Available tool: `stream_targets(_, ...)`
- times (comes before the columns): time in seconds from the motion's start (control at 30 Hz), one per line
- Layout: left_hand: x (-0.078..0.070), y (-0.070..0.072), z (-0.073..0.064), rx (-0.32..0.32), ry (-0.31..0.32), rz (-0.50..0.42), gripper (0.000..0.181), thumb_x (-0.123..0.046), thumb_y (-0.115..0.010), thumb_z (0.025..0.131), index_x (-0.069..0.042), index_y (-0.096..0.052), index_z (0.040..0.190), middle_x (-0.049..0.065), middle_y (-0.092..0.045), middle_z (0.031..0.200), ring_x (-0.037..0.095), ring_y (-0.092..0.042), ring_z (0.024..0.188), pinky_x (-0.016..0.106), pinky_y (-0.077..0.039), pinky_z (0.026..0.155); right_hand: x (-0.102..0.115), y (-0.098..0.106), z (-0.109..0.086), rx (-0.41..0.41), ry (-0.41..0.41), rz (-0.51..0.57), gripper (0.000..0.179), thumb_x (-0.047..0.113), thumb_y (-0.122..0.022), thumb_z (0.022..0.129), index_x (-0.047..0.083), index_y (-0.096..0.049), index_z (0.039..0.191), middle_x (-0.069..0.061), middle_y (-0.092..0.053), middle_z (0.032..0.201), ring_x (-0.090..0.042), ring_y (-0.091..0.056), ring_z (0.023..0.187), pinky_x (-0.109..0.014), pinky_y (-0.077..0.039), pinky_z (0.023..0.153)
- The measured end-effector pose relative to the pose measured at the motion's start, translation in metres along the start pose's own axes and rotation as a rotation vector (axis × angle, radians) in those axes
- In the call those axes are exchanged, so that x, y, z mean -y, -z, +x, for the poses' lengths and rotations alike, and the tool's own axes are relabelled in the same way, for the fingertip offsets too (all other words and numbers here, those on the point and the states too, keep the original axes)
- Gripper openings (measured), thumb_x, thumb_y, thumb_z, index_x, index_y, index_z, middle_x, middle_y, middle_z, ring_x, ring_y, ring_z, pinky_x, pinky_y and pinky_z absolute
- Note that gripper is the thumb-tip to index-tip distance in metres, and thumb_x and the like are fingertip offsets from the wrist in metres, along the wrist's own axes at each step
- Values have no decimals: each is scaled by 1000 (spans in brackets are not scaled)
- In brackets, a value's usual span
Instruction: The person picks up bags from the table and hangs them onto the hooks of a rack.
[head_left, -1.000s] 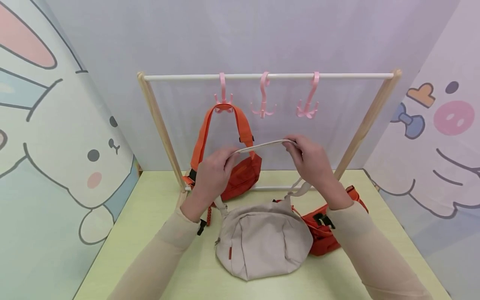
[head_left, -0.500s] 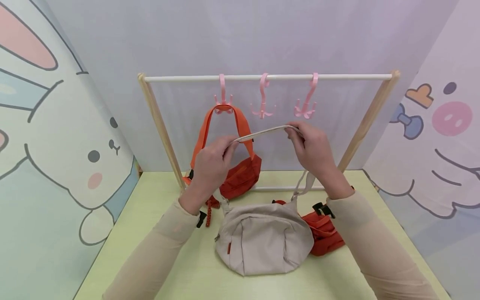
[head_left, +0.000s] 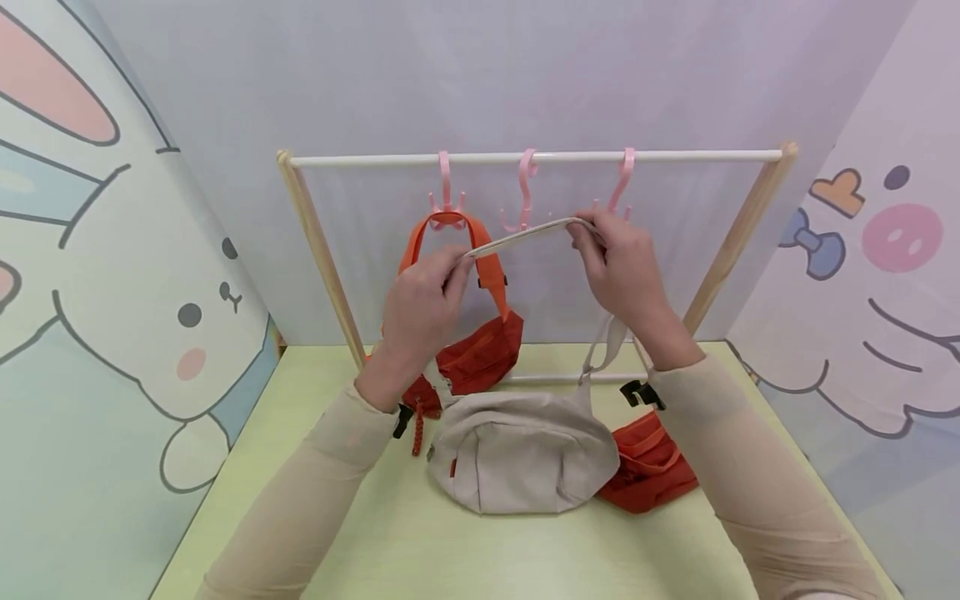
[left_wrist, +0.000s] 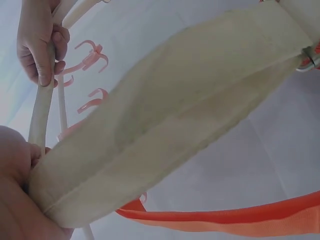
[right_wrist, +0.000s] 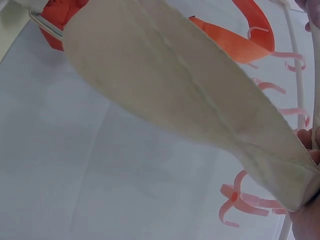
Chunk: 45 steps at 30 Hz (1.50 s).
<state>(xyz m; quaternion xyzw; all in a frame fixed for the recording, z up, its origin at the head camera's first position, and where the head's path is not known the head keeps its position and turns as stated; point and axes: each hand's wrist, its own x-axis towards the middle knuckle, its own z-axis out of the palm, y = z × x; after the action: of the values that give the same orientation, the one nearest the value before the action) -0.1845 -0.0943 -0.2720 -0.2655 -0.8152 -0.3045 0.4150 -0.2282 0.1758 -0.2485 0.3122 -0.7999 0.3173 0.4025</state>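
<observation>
Both hands hold the strap (head_left: 525, 235) of a beige crossbody bag (head_left: 525, 462), whose body hangs upright below it. My left hand (head_left: 422, 304) pinches the strap's left part, and my right hand (head_left: 622, 271) pinches it further right and a little higher. Between them the strap runs nearly straight, in front of the middle pink hook (head_left: 526, 183). The wide beige strap (left_wrist: 165, 115) fills much of the left wrist view. In the right wrist view it bends down to my right hand (right_wrist: 307, 220). Whether the bag's bottom touches the table is hard to tell.
A white rail (head_left: 360, 161) on wooden legs carries the pink hooks. From the left hook (head_left: 446, 179) hangs a red bag (head_left: 483, 354) by its orange strap (head_left: 491, 271). Another red bag (head_left: 648, 471) lies on the pale table (head_left: 480, 558), partly behind the beige bag.
Both hands have risen toward the hooks with the strap between them. The beige bag has moved up and away with it, showing more of the red bag on the right.
</observation>
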Motion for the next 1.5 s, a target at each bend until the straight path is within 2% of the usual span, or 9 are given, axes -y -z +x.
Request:
stream_targets(0.3, 2, 1, 15, -10, 30, 25, 18, -17, -66, 107, -2, -72, 115, 5, -56, 72, 21, -46, 60, 32, -42, 54, -2, -2, 19, 13, -37, 7, 27, 20, -60, 110, -2, -73, 117, -12, -73, 89, -14, -44, 59, -27, -29, 57)
stream_targets(0.6, 5, -4, 31, -11, 60, 52, 18, -19, -63, 109, -5, -73, 112, 7, -67, 84, 21, -50, 64, 34, -44, 56, -8, -9, 35, 16, -141, 15, 29, 23, -55, 113, 0, -73, 116, -12, -70, 90, -19, -43, 63, -29, -32, 61)
stream_targets(0.87, 4, -7, 40, 8, 99, 78, 21, -22, -61, 110, -5, -72, 111, 6, -58, 76, 22, -49, 65, 34, -42, 56, -14, -15, 49, 13, -204, 36, 29, 24, -54, 113, -1, -70, 111, -11, -63, 87, -20, -42, 64, -30, -32, 61)
stream_targets(1.27, 8, -15, 40, 21, 151, 110, 22, -27, -58, 112, -10, -70, 107, 5, -60, 76, 24, -52, 65, 38, -42, 53, -19, -21, 47, 50, -283, 46, 27, 21, -54, 113, -1, -69, 114, -14, -67, 93, -21, -47, 69, -28, -34, 64)
stream_targets(1.5, 11, -19, 36, 50, 175, 121, 25, -29, -57, 112, -10, -72, 116, 6, -65, 81, 23, -51, 63, 37, -43, 52, -20, -23, 45, 109, -311, 43, 28, 22, -52, 113, -1, -67, 116, -12, -60, 90, -21, -64, 66, -28, -46, 64)
